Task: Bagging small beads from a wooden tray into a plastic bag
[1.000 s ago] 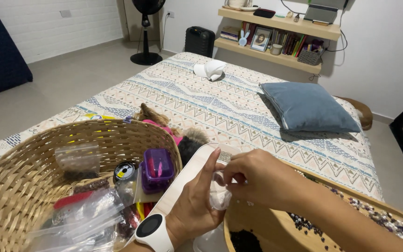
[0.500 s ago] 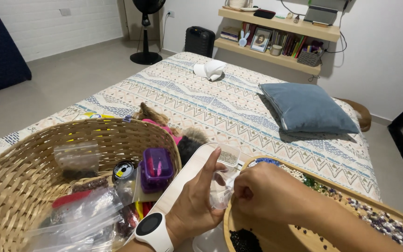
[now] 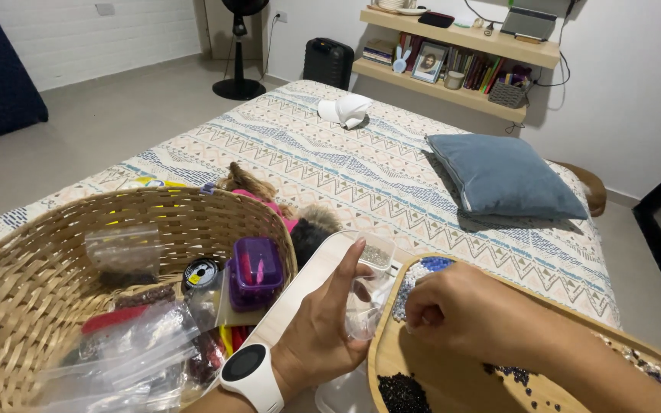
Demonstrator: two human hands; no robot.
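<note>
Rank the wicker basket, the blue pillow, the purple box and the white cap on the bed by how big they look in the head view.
1. wicker basket, though it lies nearest the camera
2. blue pillow
3. purple box and white cap: they look alike in size, and the cap lies much farther off, so I leave them unranked.

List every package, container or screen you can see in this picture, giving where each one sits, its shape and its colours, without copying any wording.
Small clear plastic bag: held by the left hand, above the round wooden tray.
Purple hinged plastic box: inside the woven wicker basket, right side, rectangular.
Clear zip bag: against the basket's inner wall, dark contents.
Round black spool with yellow label: left of the purple box.
White round smartwatch: left wrist, dark screen.
</note>
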